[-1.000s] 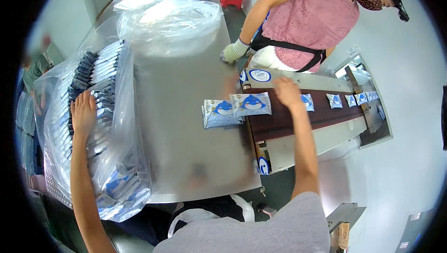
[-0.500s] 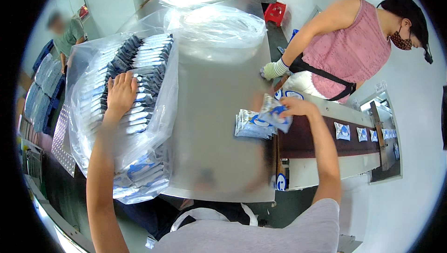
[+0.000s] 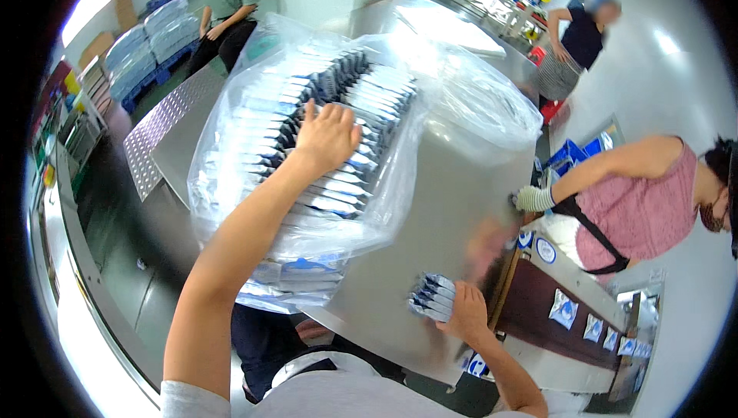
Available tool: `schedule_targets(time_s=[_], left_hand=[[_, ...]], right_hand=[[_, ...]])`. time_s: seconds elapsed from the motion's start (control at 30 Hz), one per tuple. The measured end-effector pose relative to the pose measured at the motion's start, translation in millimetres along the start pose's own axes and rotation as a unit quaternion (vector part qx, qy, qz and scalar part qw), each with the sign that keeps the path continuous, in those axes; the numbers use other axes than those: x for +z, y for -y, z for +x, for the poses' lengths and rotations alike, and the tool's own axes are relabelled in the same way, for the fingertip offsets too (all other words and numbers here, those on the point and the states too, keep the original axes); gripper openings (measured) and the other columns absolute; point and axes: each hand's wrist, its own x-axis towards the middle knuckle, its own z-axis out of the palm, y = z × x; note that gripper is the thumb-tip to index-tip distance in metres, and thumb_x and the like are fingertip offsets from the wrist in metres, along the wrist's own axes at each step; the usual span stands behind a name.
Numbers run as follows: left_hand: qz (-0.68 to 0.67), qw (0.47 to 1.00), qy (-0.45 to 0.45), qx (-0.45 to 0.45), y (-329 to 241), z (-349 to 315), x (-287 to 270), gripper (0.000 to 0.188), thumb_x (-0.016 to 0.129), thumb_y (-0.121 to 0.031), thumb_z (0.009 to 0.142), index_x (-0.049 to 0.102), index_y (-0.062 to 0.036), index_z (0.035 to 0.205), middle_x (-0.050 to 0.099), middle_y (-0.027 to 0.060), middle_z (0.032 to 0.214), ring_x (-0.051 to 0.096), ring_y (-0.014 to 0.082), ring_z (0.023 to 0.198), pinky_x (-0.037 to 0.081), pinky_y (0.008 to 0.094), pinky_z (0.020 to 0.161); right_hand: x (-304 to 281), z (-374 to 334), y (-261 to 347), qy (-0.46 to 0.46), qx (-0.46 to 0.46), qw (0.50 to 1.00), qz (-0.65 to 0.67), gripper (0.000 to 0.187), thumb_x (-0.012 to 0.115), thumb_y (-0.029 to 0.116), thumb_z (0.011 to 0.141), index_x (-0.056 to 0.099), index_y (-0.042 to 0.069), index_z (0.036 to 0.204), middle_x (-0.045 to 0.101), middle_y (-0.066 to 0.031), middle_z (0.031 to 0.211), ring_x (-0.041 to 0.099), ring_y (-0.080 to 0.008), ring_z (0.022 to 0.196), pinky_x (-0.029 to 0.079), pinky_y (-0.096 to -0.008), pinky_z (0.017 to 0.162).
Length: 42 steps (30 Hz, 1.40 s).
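A large clear plastic bag (image 3: 403,206) stands on the metal table, filled with rows of upright silver-and-blue sealed packets (image 3: 377,103). My left hand (image 3: 329,137) lies on top of the right-hand row, its fingers spread over the packets without closing on any. At the table's near right part, my right hand (image 3: 467,313) grips a small stack of packets (image 3: 432,296) from its right side. The stack stands on edge, with the seams towards me. My right thumb is partly out of sight.
Single packets (image 3: 563,309) lie spaced along a dark conveyor belt (image 3: 530,303) at the right. A co-worker in a pink top (image 3: 630,203) stands beyond it, a gloved hand at the table edge (image 3: 536,164). More clear plastic (image 3: 484,103) lies beyond the bag. Two other people are farther back.
My view has turned left. My right hand has moved off the belt's end onto the table and now grips the gathered stack. My left hand stays on the packets in the bag.
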Motion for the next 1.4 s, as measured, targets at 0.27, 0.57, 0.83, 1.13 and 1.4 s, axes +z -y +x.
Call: schedule_targets(time_s=[0.27,0.57,0.83,1.13,1.4], left_hand=[[-0.027,0.999,0.001,-0.027,0.4,-0.9,-2.7,0.037,0.036,-0.034,0.093,0.053,-0.0022,0.102,0.057,0.0162,0.106,0.049,0.029,0.113,0.024,0.0562,0.105],[-0.054,0.995,-0.061,-0.053,0.8,-8.3,-8.8,0.038,0.047,-0.029,0.084,0.052,0.0026,0.105,0.045,0.0219,0.113,0.042,0.0351,0.11,0.029,0.0541,0.099],[-0.208,0.937,-0.226,-0.165,-1.6,31.2,-14.7,0.041,0.052,-0.017,0.08,0.045,0.0012,0.116,0.044,0.0191,0.123,0.04,0.0335,0.117,0.031,0.0502,0.096],[-0.113,0.986,0.111,-0.051,10.6,60.3,19.9,0.056,0.023,-0.043,0.097,0.032,-0.0107,0.141,0.027,0.0058,0.149,0.02,0.0231,0.139,0.015,0.0496,0.112],[-0.077,0.989,0.12,-0.048,22.3,62.3,34.7,0.053,0.023,-0.043,0.098,0.031,-0.014,0.142,0.026,0.004,0.15,0.02,0.0209,0.139,0.019,0.0499,0.111]], right_hand=[[-47.3,94.8,-39.1,-0.158,0.194,0.557,0.791,0.049,0.07,0.008,0.072,0.05,0.005,0.117,0.058,-0.0048,0.095,0.058,-0.0206,0.087,0.05,-0.0367,0.078],[-192.9,354.7,88.6,-0.18,-0.029,0.983,0.016,0.095,0.082,0.042,0.058,0.039,-0.004,0.128,0.053,-0.0262,0.121,0.054,-0.0377,0.11,0.041,-0.0422,0.095],[-117.4,410.9,54.9,-0.022,-0.132,0.915,0.382,0.057,0.028,0.041,0.098,0.043,-0.005,0.129,0.042,-0.0247,0.135,0.036,-0.0347,0.128,0.025,-0.0383,0.108],[-76.3,220.9,51.5,-0.519,0.028,0.759,0.393,0.019,0.045,0.014,0.094,0.053,0.0,0.105,0.056,-0.0153,0.101,0.054,-0.0282,0.096,0.041,-0.037,0.084],[94.0,54.5,41.7,-0.169,0.182,0.956,0.157,0.013,0.056,0.014,0.084,0.054,0.002,0.084,0.053,-0.0136,0.091,0.051,-0.0303,0.082,0.041,-0.0385,0.072]])
